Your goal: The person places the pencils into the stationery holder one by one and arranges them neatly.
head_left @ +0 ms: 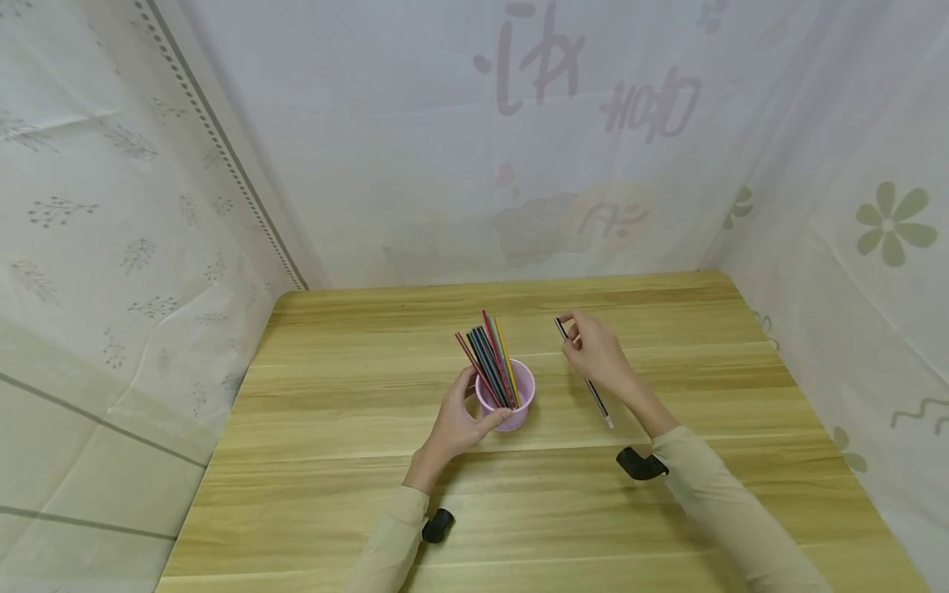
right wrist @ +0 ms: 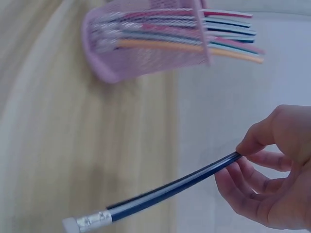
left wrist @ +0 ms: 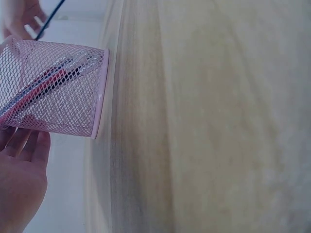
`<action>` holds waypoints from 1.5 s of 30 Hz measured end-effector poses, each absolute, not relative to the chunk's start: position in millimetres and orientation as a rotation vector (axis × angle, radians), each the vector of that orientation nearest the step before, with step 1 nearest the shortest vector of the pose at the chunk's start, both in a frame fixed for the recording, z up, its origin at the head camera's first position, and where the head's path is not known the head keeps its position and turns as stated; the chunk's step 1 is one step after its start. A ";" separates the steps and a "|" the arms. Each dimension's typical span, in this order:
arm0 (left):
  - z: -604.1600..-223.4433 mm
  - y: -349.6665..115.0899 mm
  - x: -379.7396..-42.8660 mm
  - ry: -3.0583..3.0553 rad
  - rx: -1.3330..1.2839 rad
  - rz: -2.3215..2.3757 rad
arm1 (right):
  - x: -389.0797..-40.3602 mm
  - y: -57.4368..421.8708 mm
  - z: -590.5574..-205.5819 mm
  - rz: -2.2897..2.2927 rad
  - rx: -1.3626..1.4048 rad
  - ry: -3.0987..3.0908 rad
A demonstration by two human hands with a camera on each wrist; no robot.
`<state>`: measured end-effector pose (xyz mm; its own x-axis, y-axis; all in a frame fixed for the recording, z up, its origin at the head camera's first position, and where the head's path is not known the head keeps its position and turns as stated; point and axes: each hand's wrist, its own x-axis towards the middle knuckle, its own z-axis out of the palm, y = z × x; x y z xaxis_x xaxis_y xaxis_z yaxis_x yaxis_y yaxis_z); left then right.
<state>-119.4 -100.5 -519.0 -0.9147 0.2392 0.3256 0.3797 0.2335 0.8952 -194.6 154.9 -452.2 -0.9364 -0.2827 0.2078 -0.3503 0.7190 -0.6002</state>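
A pink mesh pencil cup (head_left: pixel 525 385) stands on the table, holding several pencils (head_left: pixel 489 362) in red, dark, grey and yellow that lean to the left. My left hand (head_left: pixel 455 420) grips the cup's near left side, thumb at the front of the rim and fingers behind. To the right of the cup, my right hand (head_left: pixel 599 354) pinches a dark striped pencil (right wrist: pixel 170 191) between thumb and fingers. That pencil slants, its white eraser end with a silver band pointing down toward me. In the left wrist view the mesh shows pencil ends inside the cup (left wrist: pixel 73 111).
The wood-grain table (head_left: pixel 334 486) has a back edge against a pale printed cloth (head_left: pixel 415 165). Similar cloths hang at the left and right sides. A black wrist mount (head_left: pixel 642 464) sits on the right sleeve, another black mount (head_left: pixel 438 525) on the left.
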 end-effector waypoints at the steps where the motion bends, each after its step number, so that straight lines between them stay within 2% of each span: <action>1: -523.5 -100.5 -120.9 -2.369 -0.595 -1.770 | -194.8 153.1 -448.3 1.024 0.527 -2.807; 7: -542.8 -102.8 -127.4 -2.364 -0.601 -1.771 | -194.1 141.3 -428.9 1.077 0.538 -2.759; 23: -542.1 -103.1 -127.8 -2.380 -0.589 -1.772 | -194.7 111.6 -387.3 1.223 0.596 -2.509; 35: -542.0 -103.7 -128.1 -2.385 -0.578 -1.785 | -196.4 90.3 -377.0 1.327 0.682 -2.308; 42: -498.7 -101.2 -112.8 -2.371 -0.610 -1.803 | -199.4 80.6 -385.3 1.376 0.684 -2.251; 45: -498.6 -101.2 -112.6 -2.364 -0.620 -1.790 | -200.5 77.9 -390.4 1.385 0.690 -2.260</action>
